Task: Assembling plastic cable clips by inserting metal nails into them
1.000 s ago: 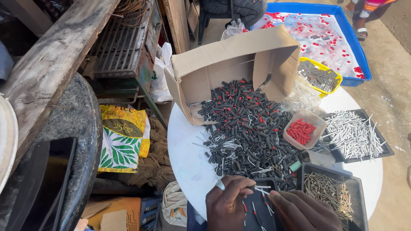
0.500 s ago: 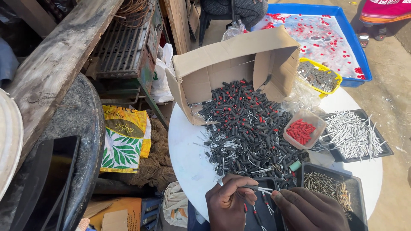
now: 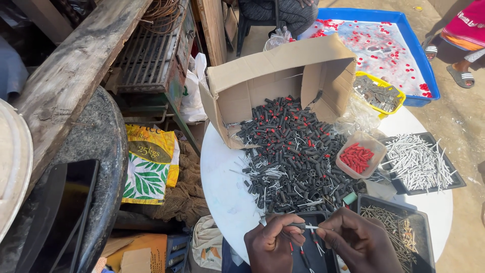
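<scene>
A: We are pinching a small black sleeve (image 3: pixel 298 226) between the fingertips of our left hand (image 3: pixel 275 245), and our right hand (image 3: pixel 359 241) is closing on a thin silver pin (image 3: pixel 312 227) and feeding its tip into the sleeve's end. Both hands are curled shut on these little parts, just above the dark tray (image 3: pixel 316 250) at the near edge of the white round table (image 3: pixel 222 187).

B: We are probably holding them low over that tray so finished pieces, like the red-tipped ones already lying in it, are dropping straight in.

A: Just beyond our knuckles the heap of black sleeves (image 3: pixel 298 151) is spilling out of the tipped cardboard box (image 3: pixel 275 76), which seems laid on its side so the stock is sliding within reach.

B: To the right we are keeping the sorted parts: a clear tub of red caps (image 3: pixel 357 155), a black tray of silver pins (image 3: pixel 419 162), and a nearer tray of darker pins (image 3: pixel 399 230). A yellow container (image 3: pixel 379 92) and a blue tub (image 3: pixel 404 50) are sitting farther back.

A: Compared with half a second ago, our hands are drawing closer together, with the pin now meeting the sleeve. A second ago they were sitting lower and flatter over the tray.
</scene>
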